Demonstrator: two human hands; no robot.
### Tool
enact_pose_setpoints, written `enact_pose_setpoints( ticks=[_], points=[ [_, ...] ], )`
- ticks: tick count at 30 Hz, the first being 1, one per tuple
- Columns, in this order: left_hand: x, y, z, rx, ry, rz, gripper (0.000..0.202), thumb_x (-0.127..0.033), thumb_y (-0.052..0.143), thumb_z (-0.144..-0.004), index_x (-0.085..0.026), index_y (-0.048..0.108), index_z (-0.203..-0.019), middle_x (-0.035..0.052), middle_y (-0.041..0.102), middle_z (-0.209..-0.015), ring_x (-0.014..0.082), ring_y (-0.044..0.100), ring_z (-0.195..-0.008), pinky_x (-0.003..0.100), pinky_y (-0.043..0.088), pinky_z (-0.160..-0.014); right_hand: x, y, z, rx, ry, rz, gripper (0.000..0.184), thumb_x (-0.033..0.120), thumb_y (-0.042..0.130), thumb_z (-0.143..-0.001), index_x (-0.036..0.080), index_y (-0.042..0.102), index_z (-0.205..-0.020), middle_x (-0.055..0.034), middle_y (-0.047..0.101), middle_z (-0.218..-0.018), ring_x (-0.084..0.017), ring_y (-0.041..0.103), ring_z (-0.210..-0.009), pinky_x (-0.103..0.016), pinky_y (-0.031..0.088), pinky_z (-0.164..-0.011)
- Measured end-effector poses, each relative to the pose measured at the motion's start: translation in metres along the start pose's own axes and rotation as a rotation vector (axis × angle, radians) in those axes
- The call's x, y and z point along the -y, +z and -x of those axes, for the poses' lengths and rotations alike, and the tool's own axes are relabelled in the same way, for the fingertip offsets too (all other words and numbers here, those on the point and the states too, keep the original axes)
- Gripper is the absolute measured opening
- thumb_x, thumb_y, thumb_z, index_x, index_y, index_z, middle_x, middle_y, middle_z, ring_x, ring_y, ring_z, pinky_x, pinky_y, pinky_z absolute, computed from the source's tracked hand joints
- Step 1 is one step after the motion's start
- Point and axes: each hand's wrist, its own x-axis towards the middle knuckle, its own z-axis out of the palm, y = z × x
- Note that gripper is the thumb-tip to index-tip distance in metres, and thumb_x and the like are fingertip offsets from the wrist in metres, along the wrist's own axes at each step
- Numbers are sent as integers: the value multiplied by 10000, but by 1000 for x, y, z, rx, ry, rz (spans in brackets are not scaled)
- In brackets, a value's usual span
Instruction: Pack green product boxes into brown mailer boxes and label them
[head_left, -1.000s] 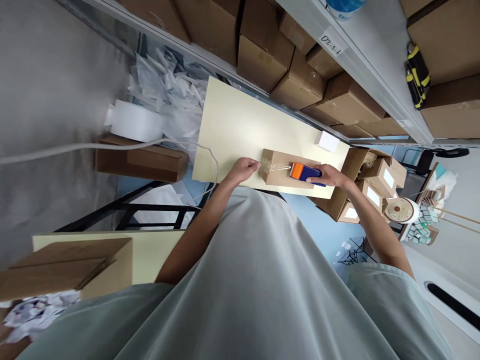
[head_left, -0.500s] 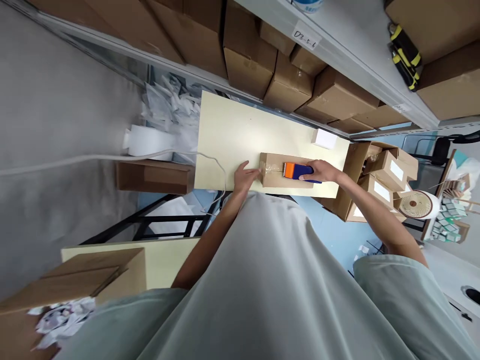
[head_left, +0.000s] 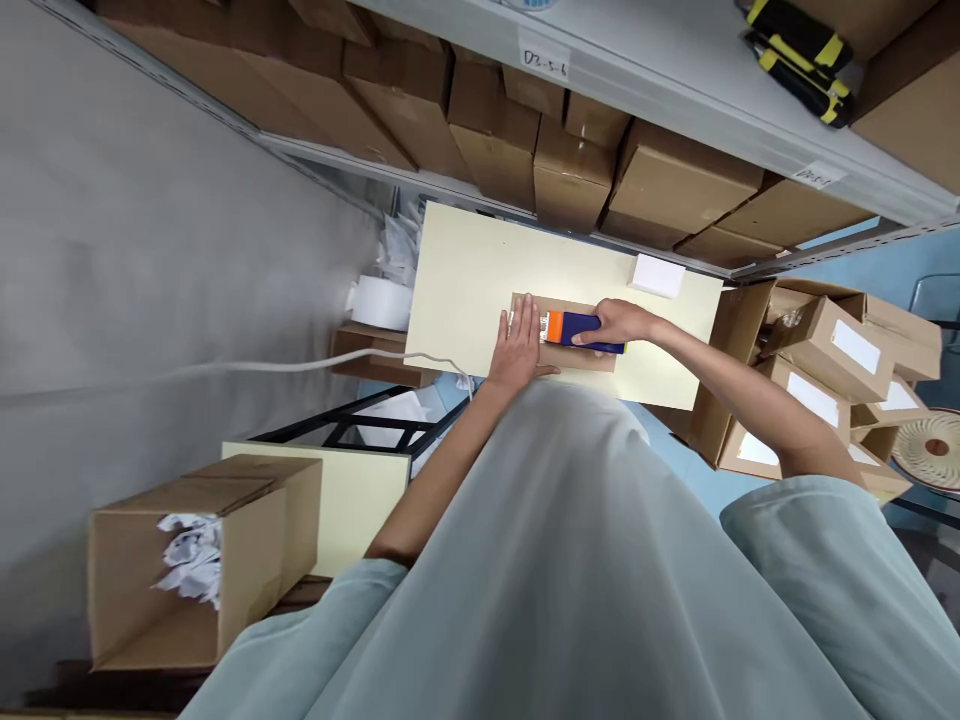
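On the pale table point(head_left: 465, 270) lies a closed, long cardboard box point(head_left: 581, 359). My left hand point(head_left: 519, 345) rests flat on its left end, fingers stretched out and thumb apart. Wrapped round a dark blue and orange tape dispenser point(head_left: 574, 328), my right hand point(head_left: 616, 322) holds it over the top of the box. The dispenser's orange end faces my left fingers, with a narrow whitish, shiny strip between them. Whether the dispenser touches the box I cannot tell.
A small white box point(head_left: 657, 275) sits at the table's back right. Cardboard boxes point(head_left: 574, 180) line the shelf behind. At the right stands a large carton point(head_left: 709, 390) holding smaller boxes. A white cable point(head_left: 352, 353) crosses the left edge.
My left hand has moved from beside the box's left end onto its top and flattened. The tape dispenser has shifted slightly left in my right hand. The whole view has also shifted.
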Motion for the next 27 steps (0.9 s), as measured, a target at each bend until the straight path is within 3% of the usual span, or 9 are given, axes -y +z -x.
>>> enact_pose_setpoints(
  ticks=[8, 13, 20, 24, 27],
  points=[
    [2, 4, -3, 45, -4, -123, 1300, -812, 613, -996, 85, 108, -1791, 339, 10, -1876, 428, -51, -1791, 637, -6, -1436, -8, -7, 12, 17, 61, 72, 658, 819, 847, -832, 161, 822, -823, -86, 822, -766, -230, 769, -796, -289, 547, -753],
    [7, 8, -6, 51, -8, -133, 1288, -748, 651, -981, 73, 78, -1791, 314, 25, -1887, 420, -46, -1796, 702, 57, -1424, -49, -15, 55, 77, 115, -115, 690, 854, 855, -789, 167, 787, -805, -102, 841, -807, -220, 768, -725, -299, 580, -692],
    [12, 10, -7, 27, 0, -110, 1319, -820, 667, -964, 28, 118, -1812, 355, 49, -1875, 468, -19, -1784, 672, 31, -1427, -114, -28, 115, 119, 208, -189, 763, 915, 890, -691, 172, 777, -821, -96, 817, -753, -229, 763, -697, -314, 595, -682],
    [14, 11, -8, 34, -3, -126, 1415, -877, 700, -902, 22, 102, -1817, 372, 48, -1868, 484, -32, -1778, 679, 43, -1423, -138, -25, 120, 120, 254, -191, 757, 912, 896, -680, 174, 785, -812, -94, 822, -772, -236, 765, -718, -322, 590, -692],
    [13, 10, -9, 40, -11, -129, 1488, -901, 746, -845, 26, 102, -1815, 385, 37, -1863, 498, -48, -1774, 684, 47, -1419, -142, -16, 108, 113, 269, -177, 731, 879, 900, -710, 165, 811, -839, -88, 824, -775, -246, 775, -741, -328, 591, -708]
  ],
)
